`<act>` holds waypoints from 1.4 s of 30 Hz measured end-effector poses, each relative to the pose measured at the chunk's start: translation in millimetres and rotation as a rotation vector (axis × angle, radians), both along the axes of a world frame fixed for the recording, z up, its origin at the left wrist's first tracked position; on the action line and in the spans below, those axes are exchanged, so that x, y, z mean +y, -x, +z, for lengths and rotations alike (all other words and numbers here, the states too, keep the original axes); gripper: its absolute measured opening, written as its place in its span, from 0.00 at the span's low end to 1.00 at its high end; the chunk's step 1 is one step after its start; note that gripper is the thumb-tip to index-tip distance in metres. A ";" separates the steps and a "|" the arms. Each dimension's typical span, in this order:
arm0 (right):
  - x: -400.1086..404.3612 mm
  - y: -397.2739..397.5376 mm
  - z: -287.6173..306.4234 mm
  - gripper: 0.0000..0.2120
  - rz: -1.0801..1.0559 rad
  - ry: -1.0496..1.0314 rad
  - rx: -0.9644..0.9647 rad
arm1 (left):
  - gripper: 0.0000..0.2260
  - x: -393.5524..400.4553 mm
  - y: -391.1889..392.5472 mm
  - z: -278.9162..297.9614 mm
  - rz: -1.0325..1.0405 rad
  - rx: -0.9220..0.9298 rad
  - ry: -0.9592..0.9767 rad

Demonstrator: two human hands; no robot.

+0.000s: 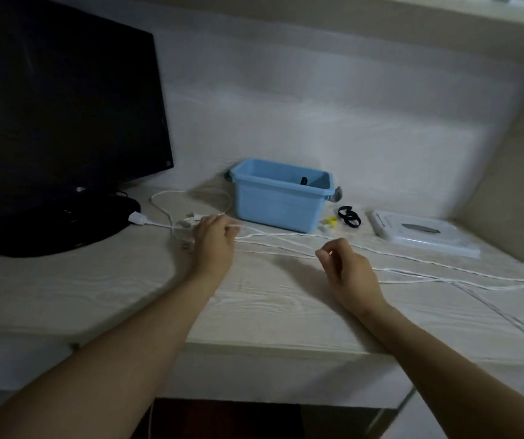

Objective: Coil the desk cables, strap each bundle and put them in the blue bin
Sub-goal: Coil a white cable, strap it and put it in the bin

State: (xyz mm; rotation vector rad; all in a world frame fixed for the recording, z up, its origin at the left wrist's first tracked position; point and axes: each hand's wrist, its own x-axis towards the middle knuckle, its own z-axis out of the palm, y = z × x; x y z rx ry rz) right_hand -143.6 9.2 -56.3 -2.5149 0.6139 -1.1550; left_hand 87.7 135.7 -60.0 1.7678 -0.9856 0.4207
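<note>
I count one light-blue plastic bin (278,202), one black flat-screen monitor (61,99), two black looped straps (349,217), one flat white plastic case (419,231) and two bare hands, left (213,240) and right (347,270); the thin white cables (286,237) overlap too much to count.

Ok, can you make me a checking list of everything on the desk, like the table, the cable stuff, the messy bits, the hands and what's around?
Surface: pale wood-grain desk, dimly lit.
Job's things: blue bin at the back, a small dark thing inside; black straps beside it on the right.
Clutter: small yellow and white bits in front of the bin; flat white box on the right.
Hands: left hand pinches a white cable; right hand is curled just above the cables, whether it holds one is unclear.
Cables: white cables lie uncoiled across the desk, with white plugs near the left hand.
Surroundings: dark monitor on the left, wall behind.
</note>
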 end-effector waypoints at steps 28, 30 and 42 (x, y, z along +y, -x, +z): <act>-68.0 283.7 49.9 0.28 -0.952 -0.625 0.132 | 0.17 50.0 80.9 69.8 -0.577 1.524 0.455; -68.9 296.5 49.6 0.26 -0.954 -0.571 0.041 | 0.15 49.3 81.8 70.5 -0.569 1.514 0.463; -69.5 293.9 65.8 0.22 -0.795 -0.559 -0.190 | 0.17 34.5 68.6 80.4 -0.265 1.114 0.320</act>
